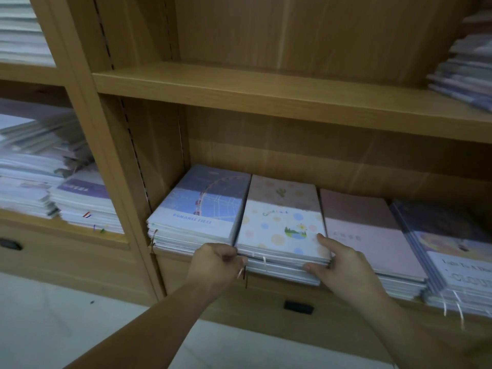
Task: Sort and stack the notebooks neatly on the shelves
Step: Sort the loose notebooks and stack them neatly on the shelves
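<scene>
both hands were on the dotted notebook stack (282, 230), on the lower shelf (165, 253) dead ahead, its long axis running back into the bay. left hand (215, 262) curled at the near-left corner, possibly pinching a ribbon. right hand (343, 265) gripped the near-right corner, thumb on top. thin glossy covers, soft layered paper edges.

You faced a pale wooden shelving unit (266, 94), with slotted metal strips (134, 153) up its uprights. Beneath sat a drawer front (266, 296) with a dark recessed handle (298, 307). The floor (53, 315) was whitish and the light dim.
</scene>
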Action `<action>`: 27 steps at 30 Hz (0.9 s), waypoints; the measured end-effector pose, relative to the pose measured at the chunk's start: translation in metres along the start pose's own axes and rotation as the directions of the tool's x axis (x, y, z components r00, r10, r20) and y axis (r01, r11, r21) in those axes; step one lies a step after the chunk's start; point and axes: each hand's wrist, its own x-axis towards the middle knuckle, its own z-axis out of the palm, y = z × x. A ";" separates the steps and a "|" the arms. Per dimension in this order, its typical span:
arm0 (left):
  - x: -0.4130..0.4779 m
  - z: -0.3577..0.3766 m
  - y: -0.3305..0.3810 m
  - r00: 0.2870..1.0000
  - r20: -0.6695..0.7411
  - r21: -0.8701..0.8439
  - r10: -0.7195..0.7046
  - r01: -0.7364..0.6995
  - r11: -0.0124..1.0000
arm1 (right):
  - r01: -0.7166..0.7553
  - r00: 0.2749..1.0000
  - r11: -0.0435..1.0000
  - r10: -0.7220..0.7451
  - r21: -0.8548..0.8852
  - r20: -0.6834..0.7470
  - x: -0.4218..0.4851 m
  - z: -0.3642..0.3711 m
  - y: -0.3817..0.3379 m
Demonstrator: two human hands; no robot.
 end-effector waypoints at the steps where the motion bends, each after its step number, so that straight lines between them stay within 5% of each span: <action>1: -0.001 0.002 -0.001 1.000 -0.002 -0.024 -0.010 0.010 1.000 | -0.008 1.000 1.000 0.008 0.008 -0.005 -0.001 0.001 0.001; 9: -0.009 0.014 -0.002 0.992 0.012 -0.256 -0.125 0.124 0.959 | -0.025 0.996 0.998 0.030 0.054 -0.083 -0.010 0.006 -0.009; 27: -0.014 0.008 0.001 0.993 -0.105 -0.229 -0.056 0.030 0.973 | 0.033 0.994 0.999 -0.035 -0.019 -0.103 -0.015 -0.007 -0.005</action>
